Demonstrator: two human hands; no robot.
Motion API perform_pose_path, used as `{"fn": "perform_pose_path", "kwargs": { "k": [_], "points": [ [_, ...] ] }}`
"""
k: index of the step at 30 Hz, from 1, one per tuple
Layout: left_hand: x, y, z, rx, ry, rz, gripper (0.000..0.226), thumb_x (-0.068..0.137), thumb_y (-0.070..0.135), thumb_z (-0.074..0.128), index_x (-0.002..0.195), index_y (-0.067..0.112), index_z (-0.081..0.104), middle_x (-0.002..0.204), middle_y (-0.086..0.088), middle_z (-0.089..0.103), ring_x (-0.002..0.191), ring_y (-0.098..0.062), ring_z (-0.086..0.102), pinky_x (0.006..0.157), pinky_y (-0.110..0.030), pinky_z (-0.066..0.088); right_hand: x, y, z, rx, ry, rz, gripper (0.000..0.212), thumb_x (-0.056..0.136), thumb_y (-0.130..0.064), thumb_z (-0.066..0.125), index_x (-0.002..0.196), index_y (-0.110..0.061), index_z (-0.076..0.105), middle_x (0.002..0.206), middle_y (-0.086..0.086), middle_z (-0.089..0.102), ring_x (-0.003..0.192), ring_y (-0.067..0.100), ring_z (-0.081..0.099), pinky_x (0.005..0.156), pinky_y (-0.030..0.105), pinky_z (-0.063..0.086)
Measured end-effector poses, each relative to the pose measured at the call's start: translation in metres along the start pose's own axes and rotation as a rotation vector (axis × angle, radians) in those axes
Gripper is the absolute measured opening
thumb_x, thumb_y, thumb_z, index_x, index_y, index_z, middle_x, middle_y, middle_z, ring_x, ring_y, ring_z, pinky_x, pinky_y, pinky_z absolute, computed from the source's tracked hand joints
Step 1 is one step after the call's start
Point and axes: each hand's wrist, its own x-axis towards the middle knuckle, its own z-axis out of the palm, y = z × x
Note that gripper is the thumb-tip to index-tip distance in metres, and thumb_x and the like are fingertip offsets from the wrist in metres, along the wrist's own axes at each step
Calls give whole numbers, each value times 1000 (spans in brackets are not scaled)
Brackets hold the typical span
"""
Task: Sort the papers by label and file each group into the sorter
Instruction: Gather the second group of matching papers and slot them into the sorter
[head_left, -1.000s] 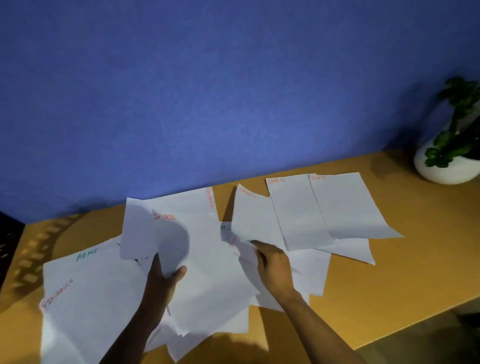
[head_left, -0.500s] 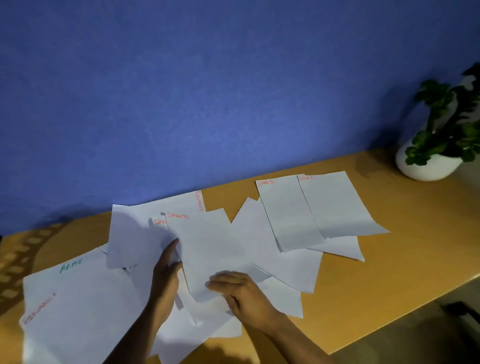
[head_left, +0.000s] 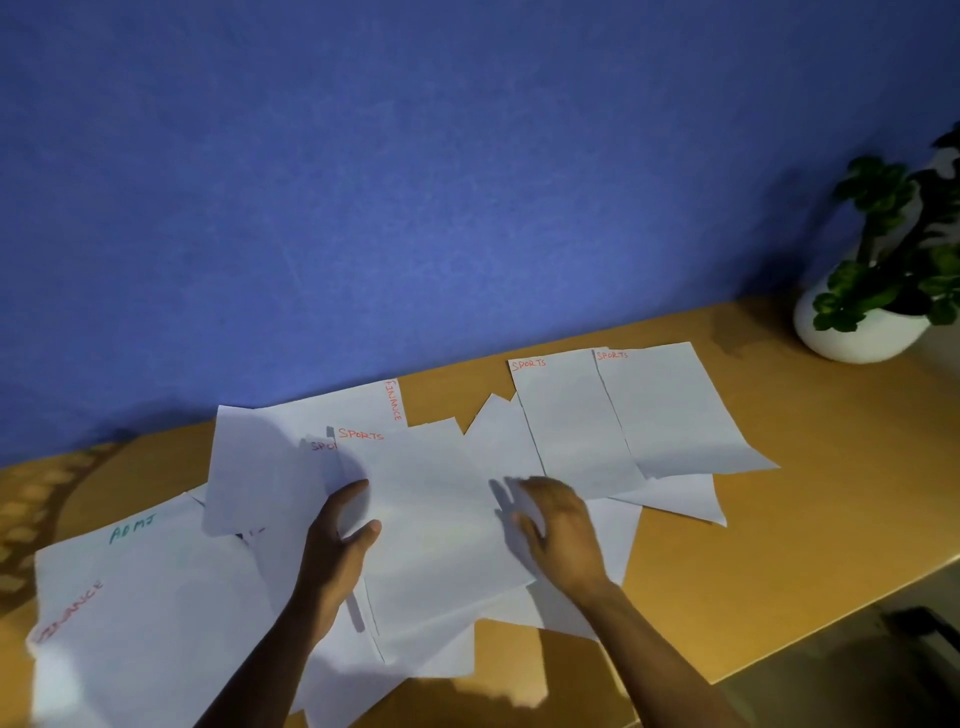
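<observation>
We read red "SPORTS" on two sheets (head_left: 566, 415) (head_left: 670, 405) at right and a centre sheet (head_left: 431, 499), "FINANCE" along the rear sheet (head_left: 322, 415), green "ADMI" on the left sheet (head_left: 171, 561), and faint "FINANCE" beside it.

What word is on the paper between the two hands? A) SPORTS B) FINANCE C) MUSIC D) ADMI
A: the paper between the left hand and right hand has SPORTS written in red at its top left corner.
</observation>
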Motion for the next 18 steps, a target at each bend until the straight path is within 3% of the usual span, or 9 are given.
{"fn": "perform_pose_path", "kwargs": {
  "k": [2, 5, 9, 11, 14, 16, 18],
  "points": [
    [-1, 2, -4, 11, -3, 37, 48, 85, 15, 70, 127, 28, 50, 124, 11, 47, 114, -7, 42, 102, -29, 37, 5, 26, 1, -232, -92, 161, 54, 87, -10, 64, 139, -10, 50, 140, 13, 54, 133, 32, 47, 111, 41, 38],
    [-5, 8, -5, 13, -1, 77, 49, 83, 10, 72, 126, 24, 51, 123, 7, 49, 114, -8, 44, 99, -23, 37, 10, 52, 3, -402, -222, 286, 66, 87, -11, 58, 149, -17, 33, 155, 4, 36, 146, 24, 25, 118, 39, 22],
    [-8, 17, -7, 47, 43, 152, 50, 77, -2, 75, 124, 5, 57, 122, 1, 50, 112, -12, 44, 98, -27, 38, 23, 62, 1, -446, -202, 310, 49, 92, -10, 51, 141, -17, 47, 147, 2, 47, 141, 20, 34, 114, 37, 25],
    [-8, 17, -8, 59, 63, 205, 51, 74, -5, 77, 121, 2, 59, 121, -1, 51, 111, -15, 46, 98, -31, 39, 30, 59, -3, -397, -120, 305, 39, 90, -5, 53, 127, -14, 62, 133, 8, 61, 129, 27, 51, 108, 39, 35],
    [-5, 15, -7, -1, 36, 146, 48, 76, -7, 75, 120, 5, 60, 119, -1, 52, 112, -15, 46, 100, -31, 38, 35, 42, -9, -284, -11, 167, 35, 76, 9, 60, 103, -8, 75, 100, 13, 76, 96, 31, 71, 85, 39, 56],
    [-2, 10, -3, -7, 26, 118, 44, 78, -7, 73, 119, 4, 62, 119, 0, 54, 111, -15, 47, 100, -30, 37, 35, 19, -11, -182, 38, 97, 36, 72, 11, 62, 97, -11, 76, 85, 9, 76, 78, 27, 72, 67, 27, 56],
    [3, 4, 0, -58, -1, 60, 39, 81, -9, 69, 118, 2, 63, 119, 1, 55, 111, -20, 51, 99, -33, 40, 31, -8, -9, -72, 68, 13, 33, 72, 7, 62, 93, -14, 75, 73, 4, 72, 65, 21, 68, 59, 17, 42]
  ]
}}
